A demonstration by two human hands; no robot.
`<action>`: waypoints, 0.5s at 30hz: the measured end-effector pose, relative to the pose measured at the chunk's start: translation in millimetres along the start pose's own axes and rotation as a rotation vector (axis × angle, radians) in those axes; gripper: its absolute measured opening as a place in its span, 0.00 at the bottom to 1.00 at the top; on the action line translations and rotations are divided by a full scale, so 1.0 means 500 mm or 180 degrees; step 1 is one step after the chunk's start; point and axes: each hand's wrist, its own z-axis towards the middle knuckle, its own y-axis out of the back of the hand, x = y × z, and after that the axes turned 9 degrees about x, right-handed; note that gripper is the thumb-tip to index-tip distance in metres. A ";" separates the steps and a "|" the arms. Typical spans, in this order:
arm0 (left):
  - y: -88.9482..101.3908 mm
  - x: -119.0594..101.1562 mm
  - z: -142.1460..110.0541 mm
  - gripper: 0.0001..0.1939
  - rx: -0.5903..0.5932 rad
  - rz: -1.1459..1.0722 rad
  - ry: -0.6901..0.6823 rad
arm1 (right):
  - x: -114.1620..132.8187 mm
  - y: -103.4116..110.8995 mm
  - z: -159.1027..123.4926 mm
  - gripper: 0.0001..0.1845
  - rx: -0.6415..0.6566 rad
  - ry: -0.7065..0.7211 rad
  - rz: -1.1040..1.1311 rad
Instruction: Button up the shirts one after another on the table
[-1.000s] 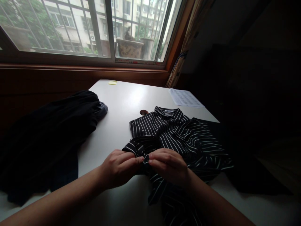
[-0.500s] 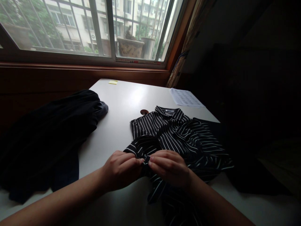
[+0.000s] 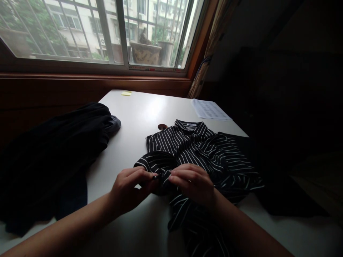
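A black shirt with thin white stripes (image 3: 203, 150) lies crumpled on the white table (image 3: 139, 114), collar towards the window. My left hand (image 3: 128, 189) and my right hand (image 3: 193, 184) meet at the shirt's near left part. Both pinch a fold of the striped cloth between fingertips and thumb, close together.
A heap of dark clothing (image 3: 50, 157) covers the table's left side. A printed sheet of paper (image 3: 209, 109) lies at the far right, a yellow sticky note (image 3: 125, 93) at the far edge, a small round brown object (image 3: 162, 126) beside the collar. Behind is a window (image 3: 107, 32).
My left hand has drawn a little to the left and its fingers have loosened, pulling the pinched fold slightly outwards. The right hand has stayed almost where it was.
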 end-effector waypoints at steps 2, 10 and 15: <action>0.002 0.014 -0.006 0.05 -0.0180 -0.0376 0.0348 | -0.011 0.013 -0.006 0.21 -0.0269 -0.0138 -0.0273; 0.014 0.041 0.011 0.09 -0.1043 -0.1743 0.1522 | -0.020 0.024 -0.004 0.20 0.0261 0.0151 -0.0441; 0.040 0.054 0.024 0.11 -0.1559 -0.1196 0.1698 | -0.033 0.022 -0.002 0.17 0.0489 0.0007 -0.0451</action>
